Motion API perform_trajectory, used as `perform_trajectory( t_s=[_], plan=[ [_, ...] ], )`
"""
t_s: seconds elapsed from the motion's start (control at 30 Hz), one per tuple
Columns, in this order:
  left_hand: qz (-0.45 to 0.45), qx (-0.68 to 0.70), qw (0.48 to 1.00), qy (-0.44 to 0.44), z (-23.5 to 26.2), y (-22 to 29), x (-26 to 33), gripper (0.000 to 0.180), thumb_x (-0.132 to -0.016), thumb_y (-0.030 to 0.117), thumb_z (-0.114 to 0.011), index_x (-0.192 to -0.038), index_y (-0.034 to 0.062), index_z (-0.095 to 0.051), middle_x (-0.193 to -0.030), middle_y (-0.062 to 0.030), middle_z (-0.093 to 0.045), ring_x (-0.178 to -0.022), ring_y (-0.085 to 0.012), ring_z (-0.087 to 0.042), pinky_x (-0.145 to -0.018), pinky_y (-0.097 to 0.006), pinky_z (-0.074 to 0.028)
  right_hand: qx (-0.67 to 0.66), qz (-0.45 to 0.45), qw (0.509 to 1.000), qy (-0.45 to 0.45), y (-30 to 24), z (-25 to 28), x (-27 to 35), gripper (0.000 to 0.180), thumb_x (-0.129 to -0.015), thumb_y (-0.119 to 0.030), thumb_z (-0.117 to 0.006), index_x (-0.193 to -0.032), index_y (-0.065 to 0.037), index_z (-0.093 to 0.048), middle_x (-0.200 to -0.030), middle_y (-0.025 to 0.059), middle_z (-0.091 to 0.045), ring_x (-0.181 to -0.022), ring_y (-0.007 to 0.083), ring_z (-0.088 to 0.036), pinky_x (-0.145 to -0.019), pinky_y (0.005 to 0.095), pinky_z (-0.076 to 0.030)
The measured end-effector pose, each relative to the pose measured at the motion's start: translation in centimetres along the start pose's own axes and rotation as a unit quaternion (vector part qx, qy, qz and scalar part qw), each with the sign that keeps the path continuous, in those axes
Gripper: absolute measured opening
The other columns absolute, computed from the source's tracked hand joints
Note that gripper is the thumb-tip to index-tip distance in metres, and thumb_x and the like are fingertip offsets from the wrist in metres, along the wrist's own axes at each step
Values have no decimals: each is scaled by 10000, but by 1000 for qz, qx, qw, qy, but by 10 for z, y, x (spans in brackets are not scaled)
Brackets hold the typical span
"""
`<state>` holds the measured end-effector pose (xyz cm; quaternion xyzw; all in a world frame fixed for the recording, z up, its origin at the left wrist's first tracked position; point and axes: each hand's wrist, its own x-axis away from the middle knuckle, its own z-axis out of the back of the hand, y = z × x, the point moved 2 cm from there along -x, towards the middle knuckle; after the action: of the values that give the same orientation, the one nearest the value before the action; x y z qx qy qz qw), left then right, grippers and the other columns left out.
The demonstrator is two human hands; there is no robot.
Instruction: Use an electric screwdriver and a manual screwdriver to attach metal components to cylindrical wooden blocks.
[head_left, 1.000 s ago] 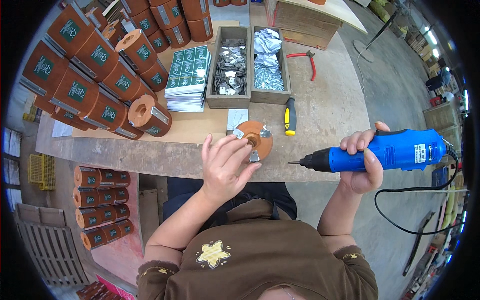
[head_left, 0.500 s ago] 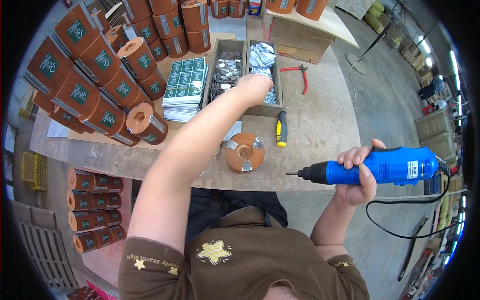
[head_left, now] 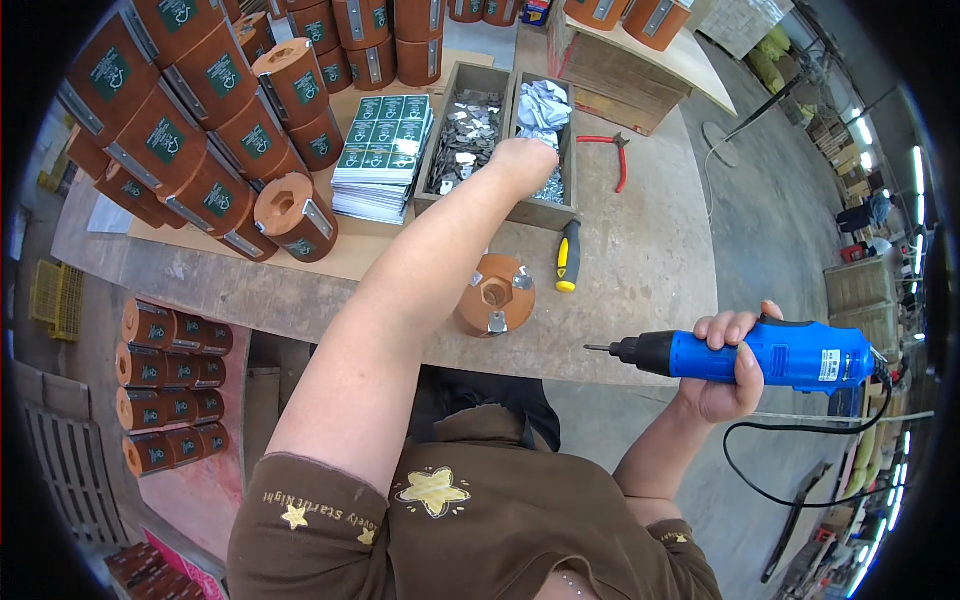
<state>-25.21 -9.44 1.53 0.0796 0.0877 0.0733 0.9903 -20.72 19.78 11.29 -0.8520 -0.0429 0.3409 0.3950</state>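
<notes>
Gripping smooth blue screwdriver [head_left: 765,355] (plastic, cylindrical)

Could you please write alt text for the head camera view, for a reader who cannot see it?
Seen from above, a person's left hand reaches into a wooden box of small metal parts, while the right hand holds a blue electric screwdriver off the bench edge. A brown cylinder stands on the workbench between them, with stacked cylinders at left.

left hand [head_left: 522,160] off brown spool [head_left: 495,293], now into screw tray [head_left: 545,210]
</notes>
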Motion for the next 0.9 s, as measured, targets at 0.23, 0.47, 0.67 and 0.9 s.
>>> perform_trajectory(
  t_s=[0.23,0.47,0.67,0.9],
  plan=[
    [77,414,901,102,63,24,74,144,-701,120,-680,-794,21,-633,-726,-87,-639,-650,-150,-610,-614,-269,-481,-31,39,998,-25,-5,-13,-3,543,-722,-100,-507,-1216,4,-305,-801,94,-499,-682,181,-493,-671,350,-434],
    [118,803,584,-10,58,56,184,125,-800,62,-600,-907,-3,-598,-794,-88,-629,-671,-138,-599,-632,-264,-504,-132,101,982,-85,-7,-51,-7,561,-748,-140,-511,-1252,-38,-288,-822,58,-470,-704,161,-476,-681,351,-415],
    [123,895,428,-17,41,66,220,114,-827,80,-571,-921,16,-585,-801,-86,-618,-666,-152,-586,-642,-290,-494,-155,88,976,-123,-6,-76,-3,563,-748,-133,-514,-1258,-39,-295,-819,63,-480,-701,173,-489,-674,361,-425],
    [110,903,415,-13,45,70,227,110,-838,111,-565,-905,25,-579,-763,-67,-604,-659,-147,-570,-644,-301,-486,-132,59,981,-126,-9,-86,7,583,-737,-124,-536,-1262,-47,-295,-804,61,-489,-685,184,-498,-673,370,-439]
  ],
)
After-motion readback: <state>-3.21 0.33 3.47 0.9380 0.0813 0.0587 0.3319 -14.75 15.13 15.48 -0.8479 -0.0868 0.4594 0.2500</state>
